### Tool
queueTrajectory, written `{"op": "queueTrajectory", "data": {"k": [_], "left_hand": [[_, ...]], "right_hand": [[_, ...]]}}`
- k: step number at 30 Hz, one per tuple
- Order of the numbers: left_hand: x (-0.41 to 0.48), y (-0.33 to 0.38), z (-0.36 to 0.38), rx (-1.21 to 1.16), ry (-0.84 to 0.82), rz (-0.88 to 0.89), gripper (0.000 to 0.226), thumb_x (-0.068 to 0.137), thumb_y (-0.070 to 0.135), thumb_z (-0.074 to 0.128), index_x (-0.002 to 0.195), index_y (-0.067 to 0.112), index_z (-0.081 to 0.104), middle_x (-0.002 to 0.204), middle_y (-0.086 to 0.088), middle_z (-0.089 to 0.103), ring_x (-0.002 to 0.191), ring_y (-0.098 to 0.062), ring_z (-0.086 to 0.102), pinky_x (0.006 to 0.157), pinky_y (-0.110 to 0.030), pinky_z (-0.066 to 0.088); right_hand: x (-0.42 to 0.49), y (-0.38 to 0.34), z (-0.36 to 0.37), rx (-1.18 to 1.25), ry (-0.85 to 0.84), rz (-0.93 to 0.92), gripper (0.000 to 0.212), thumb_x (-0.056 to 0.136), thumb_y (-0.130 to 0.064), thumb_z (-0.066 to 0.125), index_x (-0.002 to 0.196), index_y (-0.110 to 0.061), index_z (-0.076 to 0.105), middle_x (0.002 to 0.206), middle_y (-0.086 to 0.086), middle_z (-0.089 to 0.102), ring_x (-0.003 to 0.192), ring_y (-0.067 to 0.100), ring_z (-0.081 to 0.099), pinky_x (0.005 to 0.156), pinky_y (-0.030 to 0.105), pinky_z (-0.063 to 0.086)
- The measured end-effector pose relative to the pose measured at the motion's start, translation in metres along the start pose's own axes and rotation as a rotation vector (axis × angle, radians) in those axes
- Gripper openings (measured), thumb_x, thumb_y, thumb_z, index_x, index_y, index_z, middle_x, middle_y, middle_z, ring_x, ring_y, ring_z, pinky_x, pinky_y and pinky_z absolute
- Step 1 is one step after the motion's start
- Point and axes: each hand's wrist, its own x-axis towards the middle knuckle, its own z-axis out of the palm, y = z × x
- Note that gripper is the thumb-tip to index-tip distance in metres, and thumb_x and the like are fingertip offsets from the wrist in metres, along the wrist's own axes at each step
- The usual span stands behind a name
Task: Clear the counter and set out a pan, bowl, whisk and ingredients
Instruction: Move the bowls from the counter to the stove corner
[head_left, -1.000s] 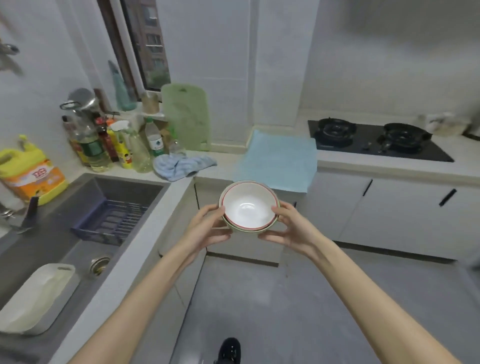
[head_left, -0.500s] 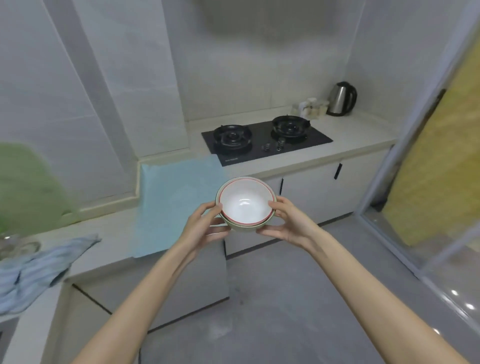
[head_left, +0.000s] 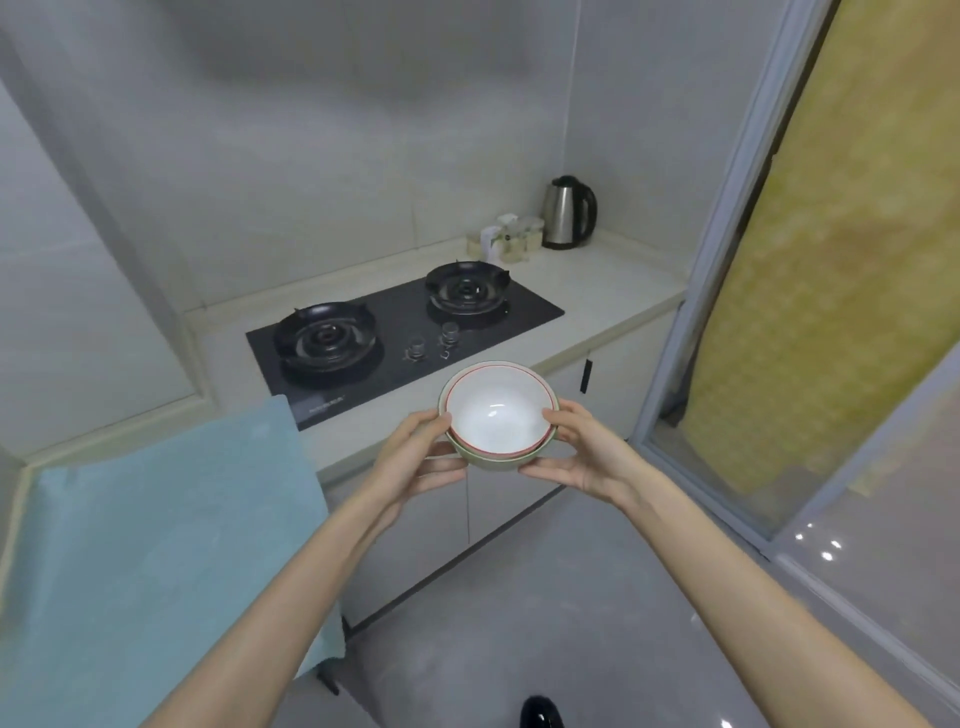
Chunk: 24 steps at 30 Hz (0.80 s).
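I hold a stack of bowls (head_left: 497, 413) in mid-air in front of the counter: a white bowl with a red rim line nested in a pale green one. My left hand (head_left: 415, 457) grips the stack's left side, thumb at the rim and fingers underneath. My right hand (head_left: 582, 457) grips the right side the same way. The bowls are upright and empty. They hang just in front of the counter edge (head_left: 597, 345), below the stove's knobs.
A black two-burner gas stove (head_left: 400, 325) sits in the counter. A steel kettle (head_left: 569, 213) and small jars (head_left: 511, 239) stand at the back right. A light blue cloth (head_left: 156, 525) drapes over the counter at left. A sliding glass door frame (head_left: 691, 322) stands at right.
My view has swung right, from the sink and window past the blue cloth to the stove and door. Both hands keep the same hold on the bowls.
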Motion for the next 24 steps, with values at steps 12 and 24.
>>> {"op": "queueTrajectory", "data": {"k": [12,24], "left_hand": [[0.233,0.070,0.109,-0.015,0.015,-0.034,0.023,0.091,0.030,0.060,0.112,0.021,0.059,0.101,-0.012,0.069,0.085,-0.028,0.071,0.071,-0.037,0.059],[0.465,0.096,0.176,-0.016,-0.038,-0.115,0.025,0.093,0.027,0.057,0.116,0.018,0.058,0.100,-0.016,0.069,0.087,-0.029,0.070,0.060,-0.032,0.057]], "right_hand": [[0.173,-0.177,-0.090,-0.031,0.019,-0.003,0.037,0.092,-0.011,0.056,0.127,-0.016,0.048,0.118,0.010,0.050,0.082,0.035,0.067,0.066,0.050,0.060],[0.366,-0.283,-0.179,-0.016,0.068,-0.027,0.040,0.088,-0.008,0.062,0.127,-0.012,0.054,0.131,0.016,0.045,0.113,0.029,0.053,0.068,0.047,0.059]]}}
